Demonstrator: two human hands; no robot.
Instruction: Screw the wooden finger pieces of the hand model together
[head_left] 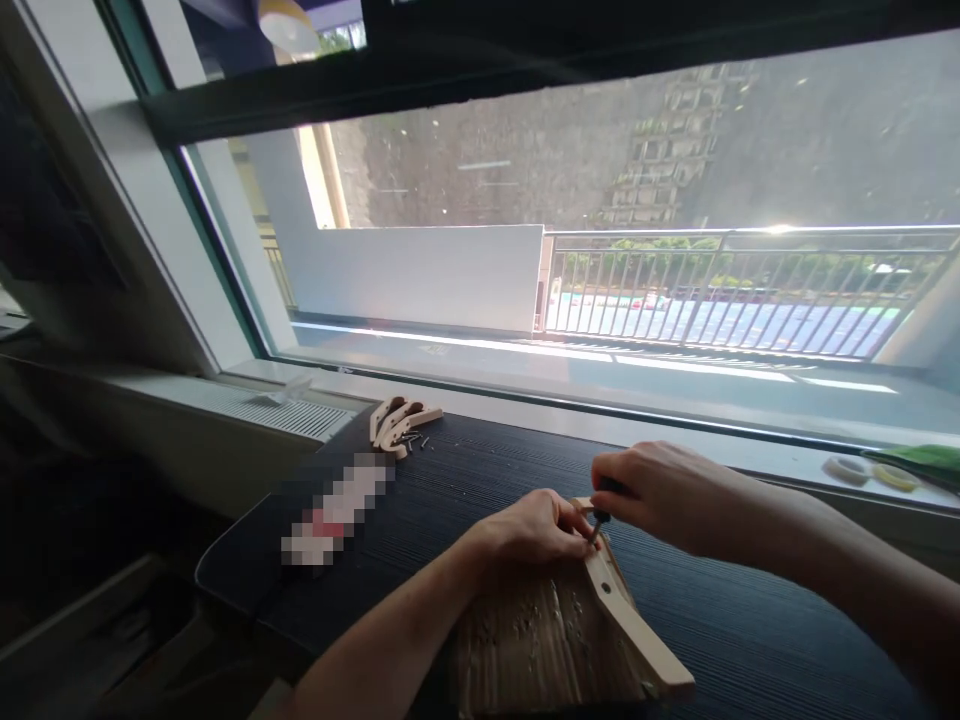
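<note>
My right hand is closed around the dark handle of a screwdriver, whose shaft points down at a pale, curved wooden piece. That piece lies along the right side of a brown wooden board and has a hole midway. My left hand is closed, fingertips pinched beside the screwdriver's tip at the far end of the pale piece. Whatever sits between those fingers is hidden. Several small dark bits, perhaps screws, lie scattered on the board.
The dark table stands against a window sill. Several similar pale wooden pieces lie at its far left corner, with loose screws beside them. Nearer is a blurred-out item. Tape rolls rest on the sill at right.
</note>
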